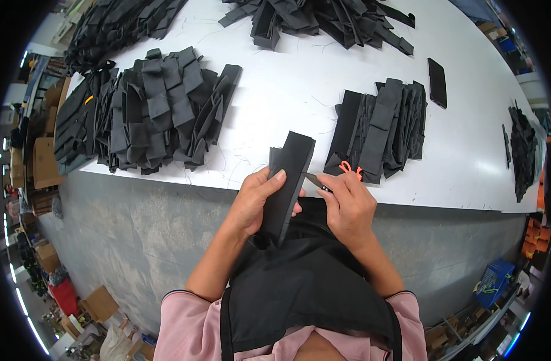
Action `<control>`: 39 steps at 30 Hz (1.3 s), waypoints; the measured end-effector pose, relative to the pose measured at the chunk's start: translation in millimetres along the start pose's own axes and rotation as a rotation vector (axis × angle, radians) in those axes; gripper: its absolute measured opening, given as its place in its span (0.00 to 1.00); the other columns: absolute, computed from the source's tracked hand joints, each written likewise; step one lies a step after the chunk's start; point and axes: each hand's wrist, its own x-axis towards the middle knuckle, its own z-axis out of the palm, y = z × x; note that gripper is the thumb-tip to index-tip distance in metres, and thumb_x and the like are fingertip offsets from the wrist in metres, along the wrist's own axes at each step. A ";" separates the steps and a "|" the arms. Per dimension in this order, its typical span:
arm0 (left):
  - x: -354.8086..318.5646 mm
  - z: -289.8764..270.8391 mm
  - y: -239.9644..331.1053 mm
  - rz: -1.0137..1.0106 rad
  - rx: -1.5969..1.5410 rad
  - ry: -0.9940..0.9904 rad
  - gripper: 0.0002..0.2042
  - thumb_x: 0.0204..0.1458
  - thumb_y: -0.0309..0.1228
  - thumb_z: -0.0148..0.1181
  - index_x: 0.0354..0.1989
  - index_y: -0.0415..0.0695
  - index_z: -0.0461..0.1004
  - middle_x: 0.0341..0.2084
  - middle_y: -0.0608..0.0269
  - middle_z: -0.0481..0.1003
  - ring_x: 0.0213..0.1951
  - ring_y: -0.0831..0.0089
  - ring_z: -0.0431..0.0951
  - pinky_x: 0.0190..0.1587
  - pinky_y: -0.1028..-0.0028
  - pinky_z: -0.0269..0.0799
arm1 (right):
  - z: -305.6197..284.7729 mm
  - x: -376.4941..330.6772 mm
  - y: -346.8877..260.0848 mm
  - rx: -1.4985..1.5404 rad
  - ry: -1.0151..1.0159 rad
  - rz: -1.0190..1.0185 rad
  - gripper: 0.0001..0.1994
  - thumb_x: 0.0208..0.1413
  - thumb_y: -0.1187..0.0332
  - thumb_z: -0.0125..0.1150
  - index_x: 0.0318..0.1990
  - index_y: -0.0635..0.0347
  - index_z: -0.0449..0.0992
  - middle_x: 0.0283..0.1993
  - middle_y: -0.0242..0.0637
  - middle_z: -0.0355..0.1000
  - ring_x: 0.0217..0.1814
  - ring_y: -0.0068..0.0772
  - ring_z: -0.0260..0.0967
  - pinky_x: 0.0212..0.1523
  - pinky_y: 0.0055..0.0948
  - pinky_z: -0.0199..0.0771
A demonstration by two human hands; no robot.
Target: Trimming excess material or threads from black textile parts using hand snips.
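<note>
My left hand (pixel 258 195) is wrapped round a folded black fabric strip (pixel 287 180), its thumb lying across the front and its fingertips showing at the right edge. The strip stands tilted above the table's near edge, its lower end close to my black apron. My right hand (pixel 349 204) is closed on small dark thread snips (pixel 314 179). Their pointed tip is at the strip's right edge; I cannot tell whether the blades touch it. An orange cord (pixel 349 170) loops out just above the right hand's fingers.
On the white table (pixel 275 90), a big pile of black fabric pieces (pixel 161 108) lies left and a smaller stack (pixel 381 126) lies right. More black pieces (pixel 329 21) are at the back. A phone (pixel 437 83) and a dark bundle (pixel 522 150) lie farther right. Loose threads are scattered about.
</note>
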 end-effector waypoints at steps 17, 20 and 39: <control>-6.5 10.0 3.1 -0.059 0.103 -0.042 0.15 0.52 0.24 0.53 0.48 0.33 0.64 0.34 0.52 0.76 0.30 0.70 0.79 0.34 0.75 0.77 | 4.7 9.9 -7.2 0.316 -0.063 0.134 0.13 0.41 0.81 0.61 0.38 0.63 0.74 0.30 0.36 0.63 0.24 0.30 0.68 0.21 0.26 0.67; -8.2 11.3 4.2 -0.069 0.110 -0.064 0.16 0.52 0.24 0.53 0.48 0.33 0.64 0.35 0.52 0.75 0.31 0.71 0.79 0.35 0.75 0.77 | 10.6 9.8 -5.9 0.297 -0.070 0.092 0.11 0.41 0.80 0.62 0.36 0.64 0.74 0.29 0.36 0.63 0.23 0.31 0.69 0.21 0.25 0.67; 17.7 16.1 0.2 0.007 -0.130 -0.390 0.27 0.59 0.41 0.48 0.61 0.42 0.50 0.43 0.43 0.71 0.38 0.60 0.77 0.40 0.66 0.76 | 6.1 21.1 9.0 0.785 0.000 0.603 0.12 0.49 0.74 0.62 0.41 0.65 0.72 0.31 0.34 0.67 0.23 0.17 0.64 0.24 0.18 0.64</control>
